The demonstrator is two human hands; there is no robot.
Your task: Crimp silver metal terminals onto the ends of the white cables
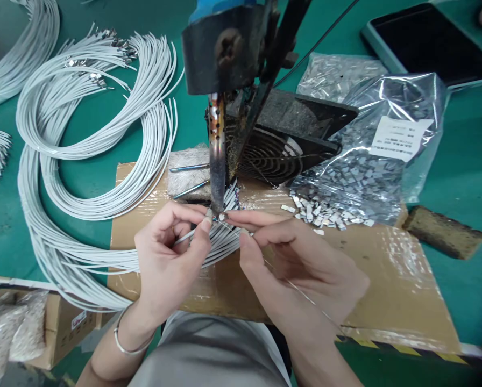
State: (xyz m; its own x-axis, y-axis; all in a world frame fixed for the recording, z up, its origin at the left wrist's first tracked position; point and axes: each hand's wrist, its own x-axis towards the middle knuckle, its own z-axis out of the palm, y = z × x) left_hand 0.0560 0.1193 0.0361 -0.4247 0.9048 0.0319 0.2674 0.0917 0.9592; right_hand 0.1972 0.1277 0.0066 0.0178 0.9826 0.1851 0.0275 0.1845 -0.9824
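Wires (220, 244): where are they?

Bunched beneath the hands on the cardboard (386, 285), just on the near side of the iron (218, 166). They run left under the left hand (174, 263) and curve away over the green table (470, 183).

What is that hand doing?

Its thumb and forefinger pinch what looks like a wire end at the iron's tip; it is too small to be sure.

And the right hand (301, 269)?

Thumb and forefinger grip a thin strand (305, 297), which trails toward the near right. One fingertip is beside a tiny metal piece; I can't tell whether they touch.

What's around them?

Right of the iron, a black fan (277, 153). Farther right, loose tabs (338, 215), a bag (424, 156) of more, then a sponge (445, 231). Far right, a phone (434, 43). Far left, coils (83, 145) of wire.
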